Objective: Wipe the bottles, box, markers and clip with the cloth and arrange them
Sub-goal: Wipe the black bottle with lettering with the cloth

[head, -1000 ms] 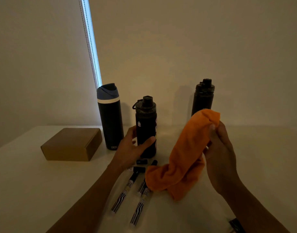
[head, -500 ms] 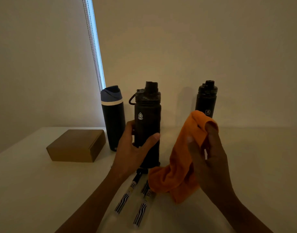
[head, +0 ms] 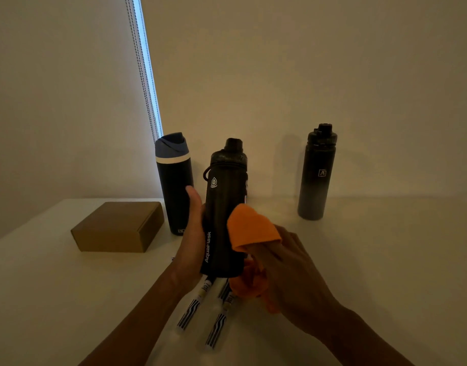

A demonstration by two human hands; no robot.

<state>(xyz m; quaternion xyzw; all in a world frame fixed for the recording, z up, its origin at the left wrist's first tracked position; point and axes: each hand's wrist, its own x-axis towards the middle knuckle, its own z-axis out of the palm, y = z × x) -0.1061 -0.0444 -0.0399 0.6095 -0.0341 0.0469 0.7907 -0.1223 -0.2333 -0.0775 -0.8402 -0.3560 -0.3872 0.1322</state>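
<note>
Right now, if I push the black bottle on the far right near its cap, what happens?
It probably tips rather than slides: the black bottle is tall, narrow and upright on a small base. Once down it would likely roll, its body being round. It looks rigid; its weight depends on contents I cannot see.

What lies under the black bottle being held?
Two markers lie on the table, striped ends showing. The bottle and cloth cover their far ends, and anything else beneath.
</note>
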